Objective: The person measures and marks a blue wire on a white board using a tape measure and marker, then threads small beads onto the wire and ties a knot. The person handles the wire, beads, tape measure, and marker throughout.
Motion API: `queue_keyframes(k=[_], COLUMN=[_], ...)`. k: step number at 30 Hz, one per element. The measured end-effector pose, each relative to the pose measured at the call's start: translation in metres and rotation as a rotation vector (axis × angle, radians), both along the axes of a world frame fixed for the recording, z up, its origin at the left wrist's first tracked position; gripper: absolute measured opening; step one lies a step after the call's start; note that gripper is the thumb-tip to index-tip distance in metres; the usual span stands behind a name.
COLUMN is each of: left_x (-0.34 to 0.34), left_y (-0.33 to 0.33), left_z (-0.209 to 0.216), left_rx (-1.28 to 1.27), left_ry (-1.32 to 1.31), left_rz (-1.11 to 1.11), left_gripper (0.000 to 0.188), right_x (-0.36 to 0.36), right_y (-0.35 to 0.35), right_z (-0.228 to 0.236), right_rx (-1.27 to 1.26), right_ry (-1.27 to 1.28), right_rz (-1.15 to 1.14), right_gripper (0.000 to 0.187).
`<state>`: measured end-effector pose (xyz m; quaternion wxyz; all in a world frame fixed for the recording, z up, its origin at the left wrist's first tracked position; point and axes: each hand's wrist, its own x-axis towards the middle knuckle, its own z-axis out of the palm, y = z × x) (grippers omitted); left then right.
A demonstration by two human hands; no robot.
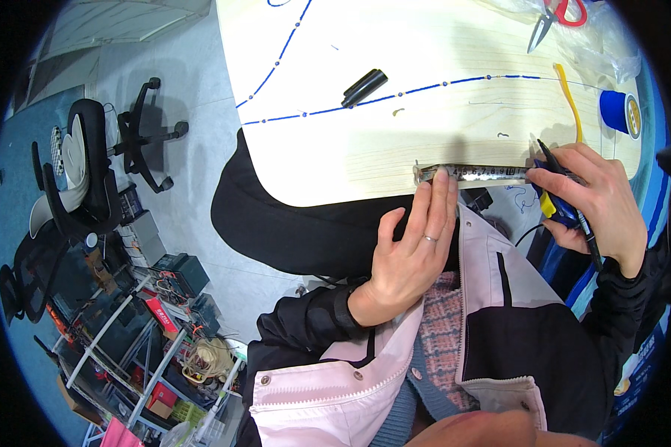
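Observation:
My left hand [417, 257] lies at the near edge of the pale wooden table [335, 164], fingers stretched out and their tips pressing on the metal tape [492, 173] near its end. My right hand [600, 197] grips the blue and yellow case of the tape measure [561, 211], from which the tape runs left along the table edge. A slim black marker pen [590, 237] is also held in that hand, slanting across the case. Beyond the hands stretches a blue cord [425, 88] with small beads spaced along it.
A black pen cap [364, 88] touches the cord. To the right are a blue thread spool [617, 112], a yellow strip [569, 100], red-handled scissors [548, 22] and clear plastic [611, 45]. A black office chair [89, 164] and a cluttered rack [156, 350] stand left.

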<state>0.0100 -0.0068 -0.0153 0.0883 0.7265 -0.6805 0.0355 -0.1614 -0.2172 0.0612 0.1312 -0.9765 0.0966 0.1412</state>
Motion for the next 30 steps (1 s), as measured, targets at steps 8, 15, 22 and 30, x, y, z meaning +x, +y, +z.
queue_keyframes(k=[8,15,22,30], left_x=[0.001,0.001,0.002,0.002], left_y=[0.002,0.002,0.002,0.000], left_z=[0.000,-0.001,0.000,0.000], left_rx=[0.011,0.044,0.053,0.018], left_ry=[-0.019,-0.051,-0.067,-0.033], left_rz=[-0.006,-0.018,-0.017,-0.003], left_gripper=[0.042,0.043,0.043,0.039], right_x=[0.005,0.011,0.008,0.023], right_y=[0.004,0.015,0.018,0.014], right_z=[0.007,0.005,-0.002,-0.003], right_rx=[-0.106,-0.088,-0.077,-0.021], right_ry=[-0.058,-0.108,-0.110,-0.230], right_rz=[-0.003,-0.019,-0.022,0.008], right_gripper=[0.047,0.040,0.037,0.030])
